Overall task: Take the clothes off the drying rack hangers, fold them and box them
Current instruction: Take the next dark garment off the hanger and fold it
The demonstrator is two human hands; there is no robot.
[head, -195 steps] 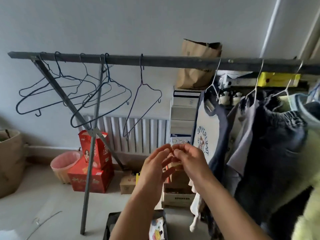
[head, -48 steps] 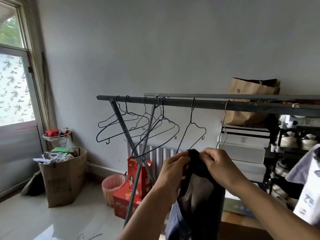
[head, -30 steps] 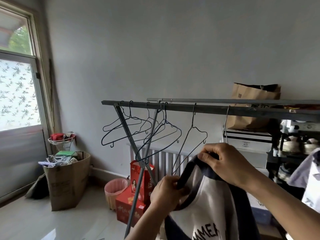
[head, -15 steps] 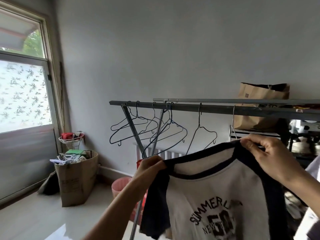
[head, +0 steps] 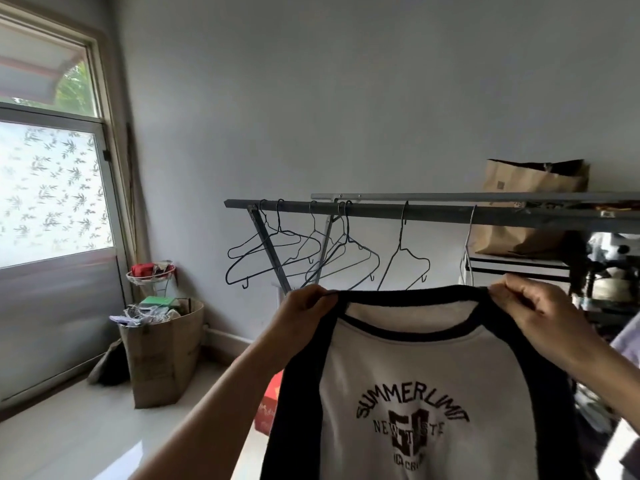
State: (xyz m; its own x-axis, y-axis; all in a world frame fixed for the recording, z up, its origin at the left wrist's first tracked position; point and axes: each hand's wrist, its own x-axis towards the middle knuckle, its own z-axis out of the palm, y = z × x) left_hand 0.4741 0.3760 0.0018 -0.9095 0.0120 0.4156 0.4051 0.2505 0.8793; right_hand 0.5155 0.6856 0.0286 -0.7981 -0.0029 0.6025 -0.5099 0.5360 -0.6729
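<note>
I hold up a white T-shirt (head: 426, 386) with dark navy sleeves and collar and printed lettering, spread flat in front of me and off its hanger. My left hand (head: 304, 313) pinches its left shoulder seam. My right hand (head: 533, 306) pinches the right shoulder seam. Behind the shirt runs the grey drying rack bar (head: 415, 211) with several empty wire hangers (head: 311, 254); a white empty hanger (head: 467, 251) hangs just above the shirt's right side. No box shows in this view.
A cardboard bin (head: 162, 348) full of paper stands by the glass door (head: 52, 244) at left. A brown paper bag (head: 526, 206) sits on shelving at right. A red carton (head: 270, 407) lies on the floor under the rack. Other hanging clothes (head: 628, 341) edge in at far right.
My hands took the shirt off its hanger, then moved apart along its shoulders, opening it from a bunched bundle to a flat spread. My view swung up and left.
</note>
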